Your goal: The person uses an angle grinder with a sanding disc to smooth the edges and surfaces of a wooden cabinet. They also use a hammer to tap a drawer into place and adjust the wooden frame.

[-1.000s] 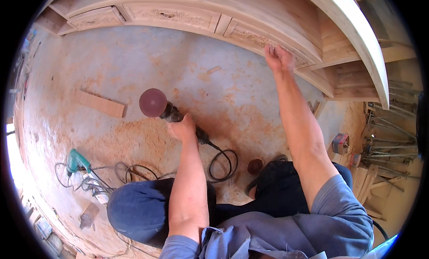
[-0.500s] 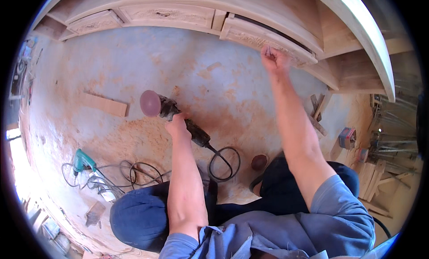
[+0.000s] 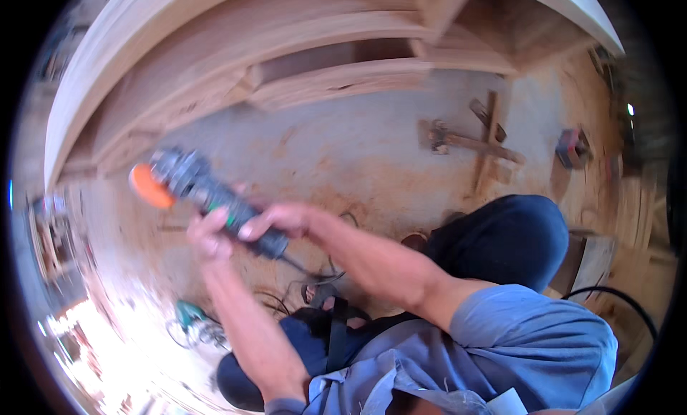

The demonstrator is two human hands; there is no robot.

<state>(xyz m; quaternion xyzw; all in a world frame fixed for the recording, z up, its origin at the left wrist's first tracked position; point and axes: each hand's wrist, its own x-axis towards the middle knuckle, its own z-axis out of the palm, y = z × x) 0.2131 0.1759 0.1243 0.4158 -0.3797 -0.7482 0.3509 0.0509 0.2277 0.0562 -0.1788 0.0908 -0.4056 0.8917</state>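
Note:
An angle grinder point(image 3: 227, 206) with a round orange sanding disc point(image 3: 149, 186) is held up off the floor in both hands, its disc end to the left. My left hand point(image 3: 210, 234) is closed around the middle of its body. My right hand point(image 3: 283, 219) grips the rear part, near where the cord leaves. Both hands and the tool are slightly blurred. Just beyond the grinder stands a pale wooden cabinet point(image 3: 207, 64). One drawer point(image 3: 343, 84) of it is pulled partly out, with a gap showing behind its front. The disc appears apart from the wood, beside the cabinet's lower left part.
Dusty floor point(image 3: 358, 136) lies below. A hammer point(image 3: 472, 140) and a wooden strip point(image 3: 489, 139) lie at the right, with a small red-blue box point(image 3: 572, 148) beyond them. At the lower left is a green power tool point(image 3: 189, 313) among cables. My bent knee point(image 3: 504, 236) is at the right.
My right hand has left the drawer front and taken hold of the grinder's rear. The grinder has come up toward the cabinet's left part. The drawer gap looks wider, and the view has turned.

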